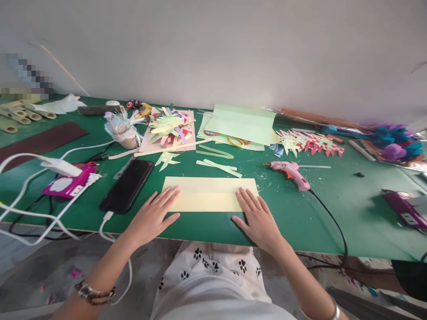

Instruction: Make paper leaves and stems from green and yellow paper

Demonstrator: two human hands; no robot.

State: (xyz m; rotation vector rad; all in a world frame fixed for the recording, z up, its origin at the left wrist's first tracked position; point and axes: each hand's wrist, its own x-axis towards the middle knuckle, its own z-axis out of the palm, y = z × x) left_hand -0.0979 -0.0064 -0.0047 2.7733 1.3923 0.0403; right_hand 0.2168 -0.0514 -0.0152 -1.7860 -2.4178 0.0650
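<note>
A pale yellow sheet of paper (208, 195) lies lengthwise near the front edge of the green table (207, 226), with a faint lengthwise line across its middle. My left hand (156, 215) rests flat on its left end, fingers stretched out and thumb apart. On the right end lies my right hand (255, 218), likewise flat with its fingers extended. Just beyond the sheet are crossed pale green paper strips (220, 166) and a folded paper star shape (167, 160). A pink glue gun (290, 172) lies to the right of my right hand.
Left of my left hand lies a black phone (128, 184) on a charging cable, beside a purple power strip (71, 180) with tangled white cords. Farther back are a pile of paper strips (171, 126), green sheets (240, 123) and woven red-and-white paper pieces (313, 143).
</note>
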